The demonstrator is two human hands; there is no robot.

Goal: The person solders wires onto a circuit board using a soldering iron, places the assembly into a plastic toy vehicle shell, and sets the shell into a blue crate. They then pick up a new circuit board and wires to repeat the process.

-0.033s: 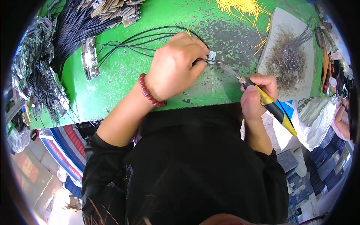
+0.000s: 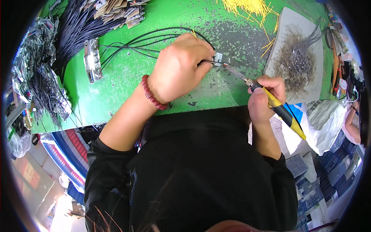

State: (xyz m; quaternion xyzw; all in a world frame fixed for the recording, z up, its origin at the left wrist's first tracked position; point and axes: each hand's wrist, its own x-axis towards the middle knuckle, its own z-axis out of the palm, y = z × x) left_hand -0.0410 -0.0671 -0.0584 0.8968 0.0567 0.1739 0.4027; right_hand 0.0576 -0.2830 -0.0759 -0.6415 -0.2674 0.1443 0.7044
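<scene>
Head view, looking down at a worn green tabletop (image 2: 127,83).

Right hand (image 2: 259,106): grip wrapped around a yellow-and-black soldering iron (image 2: 285,115), pen fashion, its tip angled up and leftward. Left hand (image 2: 178,63), beaded bracelet (image 2: 152,94) at the wrist: fingers curled in, pinched together on a thin dark lead (image 2: 208,61) poking out toward the tip; the undersides of the fingers are hidden. A small pale connector (image 2: 218,57) lies just beyond those fingertips. Tip and lead end very near each other — contact cannot be told at this size.

Black cables (image 2: 139,40) loop from behind the left hand back to a metal housing (image 2: 92,60) on the left. Grey pad (image 2: 291,19) at right, bearing dark debris (image 2: 293,65) and a tangle of fine wire (image 2: 311,38). Yellow sticks (image 2: 249,7) strewn at the far edge.

Risks, by my judgement: the left fingertips sit close to the hot end, so a slip of the iron could burn them. The springy cable loops might tug the lead off its spot, giving a crooked or weak joint. Lingering heat could scorch insulation or soften the connector. Debris picked up from the pad could foul the tip — poor wetting would follow.
</scene>
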